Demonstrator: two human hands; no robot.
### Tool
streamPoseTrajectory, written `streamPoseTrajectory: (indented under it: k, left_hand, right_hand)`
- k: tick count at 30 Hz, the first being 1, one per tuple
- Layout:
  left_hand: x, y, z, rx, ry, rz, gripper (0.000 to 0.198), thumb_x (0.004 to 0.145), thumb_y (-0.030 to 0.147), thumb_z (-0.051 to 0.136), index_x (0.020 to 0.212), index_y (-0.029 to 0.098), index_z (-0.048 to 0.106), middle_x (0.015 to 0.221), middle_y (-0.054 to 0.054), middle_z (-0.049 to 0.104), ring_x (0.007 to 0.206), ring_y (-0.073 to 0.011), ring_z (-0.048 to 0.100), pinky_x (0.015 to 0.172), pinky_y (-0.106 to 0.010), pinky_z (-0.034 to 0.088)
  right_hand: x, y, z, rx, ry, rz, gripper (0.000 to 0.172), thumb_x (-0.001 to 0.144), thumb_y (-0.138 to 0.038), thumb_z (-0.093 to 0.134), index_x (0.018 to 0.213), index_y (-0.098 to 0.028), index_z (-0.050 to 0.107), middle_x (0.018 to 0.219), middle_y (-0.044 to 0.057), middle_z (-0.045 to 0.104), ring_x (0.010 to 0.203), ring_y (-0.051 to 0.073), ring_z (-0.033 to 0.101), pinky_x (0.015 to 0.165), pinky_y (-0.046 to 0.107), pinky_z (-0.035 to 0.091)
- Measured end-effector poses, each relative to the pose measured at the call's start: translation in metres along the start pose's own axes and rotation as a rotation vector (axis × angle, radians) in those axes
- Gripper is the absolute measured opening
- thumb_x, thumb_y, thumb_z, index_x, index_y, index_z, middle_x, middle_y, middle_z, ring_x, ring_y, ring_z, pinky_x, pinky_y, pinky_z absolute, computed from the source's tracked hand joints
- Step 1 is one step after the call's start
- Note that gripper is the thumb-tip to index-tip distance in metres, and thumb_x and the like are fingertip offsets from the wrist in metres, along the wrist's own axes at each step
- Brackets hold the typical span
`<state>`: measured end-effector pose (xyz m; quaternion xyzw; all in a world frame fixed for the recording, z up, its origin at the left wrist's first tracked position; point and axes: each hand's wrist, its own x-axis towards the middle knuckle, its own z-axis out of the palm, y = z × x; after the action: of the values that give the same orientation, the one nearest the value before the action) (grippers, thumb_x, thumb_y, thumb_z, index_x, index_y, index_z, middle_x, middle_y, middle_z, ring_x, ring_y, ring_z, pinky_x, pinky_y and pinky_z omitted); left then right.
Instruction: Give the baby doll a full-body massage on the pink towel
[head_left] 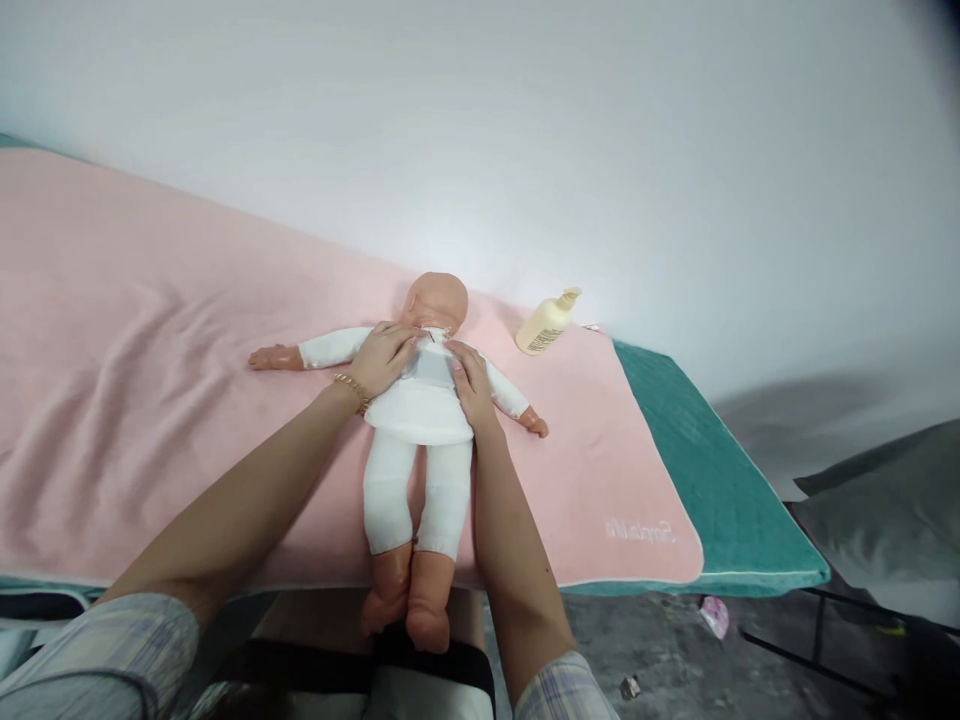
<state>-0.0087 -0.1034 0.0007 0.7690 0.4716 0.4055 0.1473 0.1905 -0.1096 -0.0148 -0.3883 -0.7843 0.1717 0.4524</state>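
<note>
A baby doll (420, 415) with a bald head and a white cloth body lies with its arms spread and its feet toward me, past the table's front edge. No facial features show, so it seems to lie face down. My left hand (384, 358) rests flat on the left side of its upper body, near the shoulder, fingers stretched toward the neck. On the opposite side, my right hand (471, 378) lies along the doll's shoulder and flank with its fingers extended. Neither hand grips anything.
Under the doll a pink towel (585, 480) covers much of the green table (720, 490). A cream pump bottle (546, 325) stands at the back right, near the white wall (480, 130). Grey fabric (892, 500) is at the far right. A small pink item (715, 616) lies on the floor.
</note>
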Motion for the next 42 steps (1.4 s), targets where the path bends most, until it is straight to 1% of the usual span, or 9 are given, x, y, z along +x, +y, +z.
streamPoseTrajectory:
  k: [8, 15, 19, 21, 25, 29, 32, 37, 42]
  left_hand:
    - [0.002, -0.004, 0.002, 0.067, -0.066, 0.048, 0.044, 0.095, 0.030, 0.031, 0.110, 0.014, 0.069, 0.114, -0.009, 0.070, 0.110, -0.0243, 0.058, 0.103, -0.044, 0.037]
    - [0.001, -0.001, 0.002, 0.009, -0.072, 0.005, 0.045, 0.094, 0.032, 0.030, 0.109, 0.016, 0.070, 0.116, -0.009, 0.070, 0.113, -0.0242, 0.057, 0.105, -0.044, 0.036]
    - [-0.002, 0.005, -0.005, -0.149, 0.051, -0.063, 0.046, 0.094, 0.035, 0.032, 0.110, 0.014, 0.069, 0.117, -0.011, 0.069, 0.113, -0.0247, 0.058, 0.105, -0.043, 0.037]
    - [-0.004, 0.010, -0.013, -0.252, 0.123, -0.118, 0.045, 0.094, 0.038, 0.034, 0.107, 0.014, 0.070, 0.113, -0.010, 0.070, 0.105, -0.0239, 0.060, 0.098, -0.040, 0.043]
    - [-0.014, 0.023, -0.030, -0.387, 0.056, -0.133, 0.048, 0.096, 0.045, 0.035, 0.088, 0.016, 0.073, 0.089, -0.007, 0.072, 0.076, -0.0192, 0.061, 0.073, -0.033, 0.049]
    - [-0.034, 0.041, -0.030, -0.269, 0.132, 0.090, 0.043, 0.097, 0.040, 0.038, 0.078, 0.018, 0.070, 0.084, -0.006, 0.072, 0.083, -0.0202, 0.062, 0.083, -0.036, 0.046]
    - [-0.056, 0.051, -0.023, -0.271, 0.130, 0.224, 0.043, 0.098, 0.039, 0.036, 0.078, 0.019, 0.068, 0.080, -0.007, 0.071, 0.078, -0.0197, 0.062, 0.078, -0.036, 0.047]
    - [-0.084, 0.046, -0.021, -0.374, -0.020, 0.250, 0.042, 0.098, 0.039, 0.038, 0.079, 0.020, 0.069, 0.079, -0.007, 0.071, 0.079, -0.0208, 0.062, 0.078, -0.038, 0.048]
    - [-0.091, 0.033, -0.020, -0.447, -0.096, 0.234, 0.039, 0.098, 0.040, 0.041, 0.084, 0.020, 0.072, 0.089, -0.008, 0.072, 0.088, -0.0218, 0.062, 0.085, -0.039, 0.047]
  right_hand:
    - [0.002, 0.003, 0.004, -0.036, -0.034, 0.051, 0.050, 0.101, -0.052, 0.027, 0.115, -0.023, 0.065, 0.119, 0.007, 0.068, 0.117, 0.022, 0.056, 0.106, 0.039, 0.037]
    - [0.002, 0.002, 0.004, 0.018, -0.015, 0.085, 0.045, 0.100, -0.050, 0.032, 0.114, -0.024, 0.065, 0.120, 0.006, 0.067, 0.117, 0.021, 0.056, 0.107, 0.040, 0.038]
    - [-0.007, -0.008, -0.003, 0.120, 0.153, 0.114, 0.040, 0.099, -0.046, 0.037, 0.117, -0.023, 0.063, 0.125, 0.008, 0.062, 0.122, 0.020, 0.053, 0.109, 0.040, 0.038]
    - [-0.015, -0.017, -0.007, 0.141, 0.272, 0.118, 0.037, 0.099, -0.044, 0.038, 0.112, -0.023, 0.066, 0.119, 0.008, 0.062, 0.119, 0.021, 0.054, 0.107, 0.040, 0.040]
    - [-0.042, -0.037, -0.012, 0.193, 0.389, 0.138, 0.035, 0.099, -0.038, 0.041, 0.098, -0.023, 0.073, 0.102, 0.007, 0.060, 0.103, 0.021, 0.058, 0.094, 0.041, 0.047]
    - [-0.073, -0.052, -0.011, 0.166, 0.356, 0.045, 0.036, 0.099, -0.035, 0.043, 0.092, -0.024, 0.076, 0.092, 0.006, 0.059, 0.091, 0.020, 0.057, 0.084, 0.041, 0.047]
    - [-0.086, -0.059, -0.011, 0.141, 0.311, 0.024, 0.038, 0.098, -0.038, 0.043, 0.090, -0.025, 0.077, 0.089, 0.006, 0.060, 0.087, 0.021, 0.057, 0.079, 0.041, 0.047]
    - [-0.088, -0.063, -0.013, 0.151, 0.240, 0.106, 0.044, 0.097, -0.049, 0.041, 0.086, -0.027, 0.079, 0.086, 0.008, 0.060, 0.088, 0.024, 0.055, 0.082, 0.046, 0.046]
    - [-0.084, -0.062, -0.013, 0.195, 0.191, 0.101, 0.044, 0.096, -0.051, 0.042, 0.087, -0.028, 0.079, 0.088, 0.008, 0.061, 0.090, 0.024, 0.056, 0.083, 0.044, 0.047]
